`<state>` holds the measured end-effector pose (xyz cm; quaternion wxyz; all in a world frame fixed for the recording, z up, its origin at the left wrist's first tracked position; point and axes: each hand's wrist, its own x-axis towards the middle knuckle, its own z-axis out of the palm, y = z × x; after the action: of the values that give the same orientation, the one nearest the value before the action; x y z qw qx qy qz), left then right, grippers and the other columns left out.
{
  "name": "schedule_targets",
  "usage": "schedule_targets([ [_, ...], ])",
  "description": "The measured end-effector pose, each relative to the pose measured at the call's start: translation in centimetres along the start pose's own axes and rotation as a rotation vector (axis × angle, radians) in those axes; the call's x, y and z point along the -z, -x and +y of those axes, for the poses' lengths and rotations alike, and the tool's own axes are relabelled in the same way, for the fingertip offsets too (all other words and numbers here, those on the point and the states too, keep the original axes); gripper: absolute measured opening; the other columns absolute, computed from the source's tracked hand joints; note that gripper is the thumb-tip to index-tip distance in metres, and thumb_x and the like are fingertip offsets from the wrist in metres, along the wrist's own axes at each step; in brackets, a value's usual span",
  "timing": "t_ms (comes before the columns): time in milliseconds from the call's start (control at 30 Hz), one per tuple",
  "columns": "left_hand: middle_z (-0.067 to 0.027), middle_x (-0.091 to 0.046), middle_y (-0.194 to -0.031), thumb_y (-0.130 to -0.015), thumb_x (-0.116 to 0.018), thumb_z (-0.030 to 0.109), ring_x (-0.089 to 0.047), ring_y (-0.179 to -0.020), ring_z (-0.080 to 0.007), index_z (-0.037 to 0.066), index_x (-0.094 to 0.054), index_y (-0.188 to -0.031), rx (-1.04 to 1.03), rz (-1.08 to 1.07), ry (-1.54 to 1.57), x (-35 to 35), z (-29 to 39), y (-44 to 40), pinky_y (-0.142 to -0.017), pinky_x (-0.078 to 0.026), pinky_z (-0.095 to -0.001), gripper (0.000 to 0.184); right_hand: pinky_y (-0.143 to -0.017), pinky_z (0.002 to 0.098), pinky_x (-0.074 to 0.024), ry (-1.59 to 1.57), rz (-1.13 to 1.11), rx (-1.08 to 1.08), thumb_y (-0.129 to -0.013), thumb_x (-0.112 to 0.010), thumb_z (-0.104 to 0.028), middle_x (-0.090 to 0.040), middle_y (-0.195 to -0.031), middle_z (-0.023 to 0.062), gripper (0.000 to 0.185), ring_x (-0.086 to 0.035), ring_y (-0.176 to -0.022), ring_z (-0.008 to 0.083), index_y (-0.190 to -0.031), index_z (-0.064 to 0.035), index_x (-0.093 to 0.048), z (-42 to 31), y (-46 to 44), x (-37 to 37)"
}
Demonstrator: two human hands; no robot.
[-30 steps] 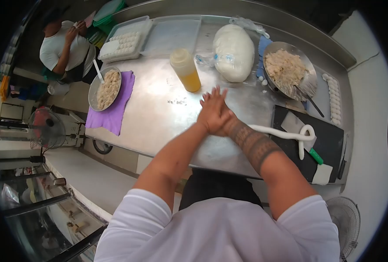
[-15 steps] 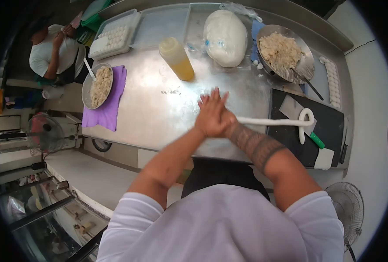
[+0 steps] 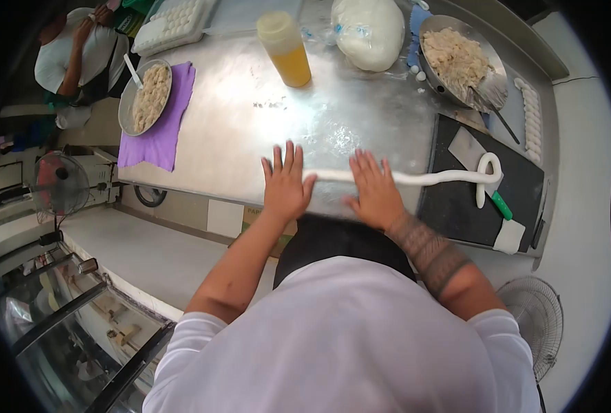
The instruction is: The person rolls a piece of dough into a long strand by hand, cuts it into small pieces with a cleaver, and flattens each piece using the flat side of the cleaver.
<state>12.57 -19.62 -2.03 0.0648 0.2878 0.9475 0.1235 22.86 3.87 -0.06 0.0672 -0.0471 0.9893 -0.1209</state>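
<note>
A long white dough rope (image 3: 415, 179) runs across the steel table (image 3: 236, 117) onto a black board (image 3: 450, 213), where its far end loops over a metal scraper (image 3: 465, 148) with a green handle. My left hand (image 3: 287, 186) lies flat at the rope's left end, fingers spread. Over the rope farther right rests my right hand (image 3: 374, 189), palm down, its fingers extended. Part of the rope shows between the two hands; what lies under the palms is hidden. Beyond them stands a squeeze bottle (image 3: 286, 51) of yellow liquid.
A bowl of filling (image 3: 147, 100) sits on a purple cloth (image 3: 174, 131) at left. Behind are a tray of dough balls (image 3: 174, 24), a wrapped dough mass (image 3: 369, 34) and a large metal bowl (image 3: 501, 82). Another person (image 3: 78, 55) stands at upper left.
My hands, earlier laid one over the other, have come apart, the left one moving left and the right one right. The dough rope between them is now visible. The view has tilted downward.
</note>
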Motion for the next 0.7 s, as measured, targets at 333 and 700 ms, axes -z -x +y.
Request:
schedule_targets([
  [333, -0.0304, -0.034, -0.167, -0.108, -0.05, 0.041, -0.029, -0.158, -0.0451, -0.007, -0.042, -0.156, -0.247, 0.015, 0.349, 0.3, 4.1, -11.6, -0.129, -0.022, -0.0556, 0.068, -0.128, 0.0624, -0.0178, 0.151, 0.147, -0.112, -0.1, -0.055, -0.058, -0.03, -0.172, 0.0215, 0.09, -0.024, -0.161, 0.039, -0.165, 0.0002, -0.031, 3.0, -10.5, -0.3],
  [700, -0.0241, -0.029, -0.172, -0.1, -0.061, 0.048, -0.029, -0.158, -0.0454, 0.014, -0.035, -0.167, -0.169, -0.056, 0.136, 0.0, 4.1, 0.2, -0.127, -0.022, -0.0607, 0.079, -0.128, 0.0631, -0.0174, -0.026, 0.019, -0.038, -0.099, -0.06, -0.056, -0.031, -0.171, 0.0218, 0.087, -0.028, -0.16, 0.0385, -0.166, -0.0082, -0.033, 2.1, 2.9, -0.2],
])
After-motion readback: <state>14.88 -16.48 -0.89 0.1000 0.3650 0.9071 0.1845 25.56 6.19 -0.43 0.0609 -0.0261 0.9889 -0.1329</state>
